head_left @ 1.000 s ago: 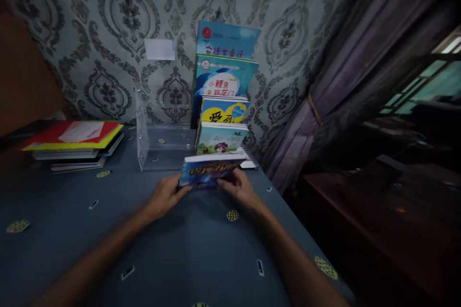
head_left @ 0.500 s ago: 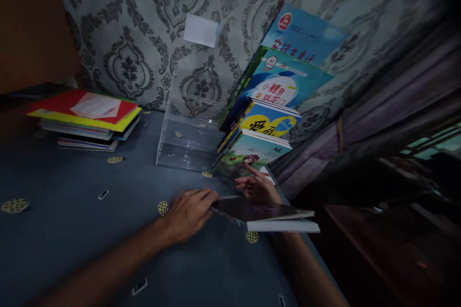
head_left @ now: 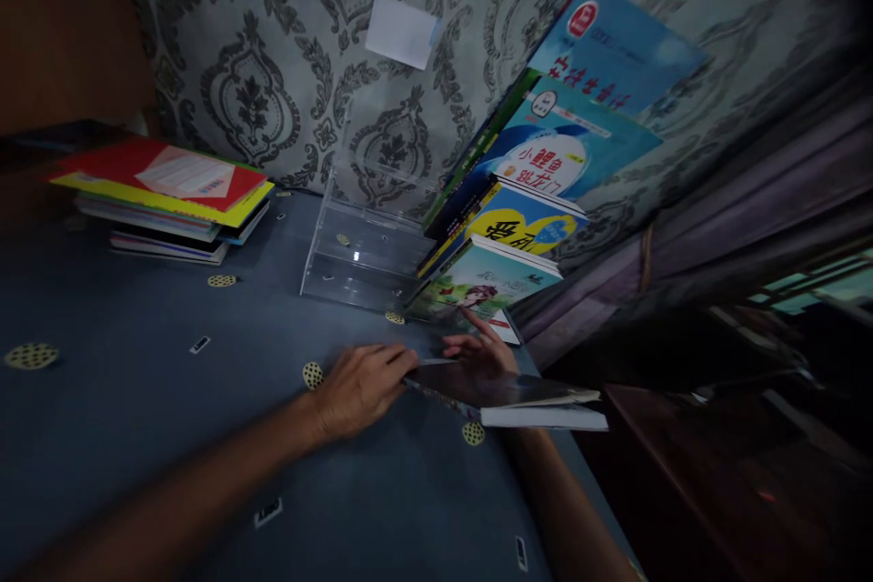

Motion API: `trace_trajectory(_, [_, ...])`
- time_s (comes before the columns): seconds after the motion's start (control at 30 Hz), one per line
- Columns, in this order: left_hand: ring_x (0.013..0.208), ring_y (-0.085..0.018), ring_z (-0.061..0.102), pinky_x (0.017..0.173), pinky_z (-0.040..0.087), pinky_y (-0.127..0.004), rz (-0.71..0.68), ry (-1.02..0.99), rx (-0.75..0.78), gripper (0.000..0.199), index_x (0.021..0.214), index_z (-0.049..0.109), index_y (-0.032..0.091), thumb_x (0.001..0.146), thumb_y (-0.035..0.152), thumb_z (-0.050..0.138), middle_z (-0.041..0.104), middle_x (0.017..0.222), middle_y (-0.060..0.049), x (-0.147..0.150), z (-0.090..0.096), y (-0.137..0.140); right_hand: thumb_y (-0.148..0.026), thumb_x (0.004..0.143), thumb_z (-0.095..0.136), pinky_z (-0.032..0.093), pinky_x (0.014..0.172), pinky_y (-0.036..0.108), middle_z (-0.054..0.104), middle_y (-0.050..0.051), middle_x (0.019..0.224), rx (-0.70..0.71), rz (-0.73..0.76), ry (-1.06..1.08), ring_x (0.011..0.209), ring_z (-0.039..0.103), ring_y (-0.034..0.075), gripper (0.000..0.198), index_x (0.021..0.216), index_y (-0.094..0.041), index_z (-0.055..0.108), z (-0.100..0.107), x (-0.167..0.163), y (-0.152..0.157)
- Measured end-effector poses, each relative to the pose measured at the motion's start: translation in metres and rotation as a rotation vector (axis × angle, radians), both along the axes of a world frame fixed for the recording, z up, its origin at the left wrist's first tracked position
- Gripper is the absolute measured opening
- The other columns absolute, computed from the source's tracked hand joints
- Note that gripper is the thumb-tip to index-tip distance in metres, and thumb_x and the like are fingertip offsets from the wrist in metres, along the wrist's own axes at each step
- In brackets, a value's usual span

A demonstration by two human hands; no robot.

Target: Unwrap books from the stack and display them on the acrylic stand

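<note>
A dark-covered book (head_left: 505,391) is tilted above the table, its pale page edges towards me. My left hand (head_left: 365,386) has its fingers closed on the book's left corner. Behind the book is my right hand (head_left: 483,348), fingers apart and index finger extended towards a green picture book (head_left: 491,277); its palm and wrist are partly covered by the dark book. I cannot tell whether that hand supports the book from below. The green book stands in front of several upright books in a clear tiered rack (head_left: 347,277), on its right side.
A book pile (head_left: 170,227) topped by a red and yellow cover lies at the left on the blue-grey table (head_left: 136,436). A white paper (head_left: 402,30) shows against the patterned wall. Beyond the table's right edge are a purple curtain (head_left: 587,282) and dark furniture.
The camera view has shifted slightly, so the rack and table sit a little differently. Both hands and the dark book keep nearly the same arrangement.
</note>
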State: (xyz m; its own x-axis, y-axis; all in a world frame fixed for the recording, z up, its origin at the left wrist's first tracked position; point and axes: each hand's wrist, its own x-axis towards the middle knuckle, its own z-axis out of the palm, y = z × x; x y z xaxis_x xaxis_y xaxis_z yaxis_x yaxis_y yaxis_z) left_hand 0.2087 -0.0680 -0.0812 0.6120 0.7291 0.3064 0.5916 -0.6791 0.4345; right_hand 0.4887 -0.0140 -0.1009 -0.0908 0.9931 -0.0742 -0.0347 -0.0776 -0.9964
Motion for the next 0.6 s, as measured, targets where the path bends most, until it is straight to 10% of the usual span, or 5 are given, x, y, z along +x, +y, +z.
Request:
trace_trajectory(0.37, [0.1, -0.023, 0.069, 0.077, 0.054, -0.033, 0.001, -0.075, 0.018, 0.013, 0.111, 0.056, 0.022, 0.099, 0.021, 0.053, 0.071, 0.107, -0.004, -0.001, -0.007, 0.003, -0.051, 0.073, 0.081, 0.061, 0.086, 0.046, 0.08, 0.01, 0.102, 0.059, 0.015, -0.16, 0.091, 0.076, 0.029, 0.044, 0.108, -0.026, 0.075, 0.0, -0.001, -0.018])
trace_trajectory(0.6, [0.089, -0.02, 0.07, 0.077, 0.052, -0.03, 0.018, -0.189, 0.015, 0.012, 0.104, 0.061, 0.021, 0.101, 0.027, 0.05, 0.072, 0.098, -0.003, -0.001, -0.006, 0.005, -0.055, 0.072, 0.083, 0.056, 0.1, 0.046, 0.073, 0.013, 0.124, 0.11, 0.097, -0.311, 0.114, 0.069, 0.032, 0.058, 0.118, -0.022, 0.074, 0.027, -0.009, -0.057])
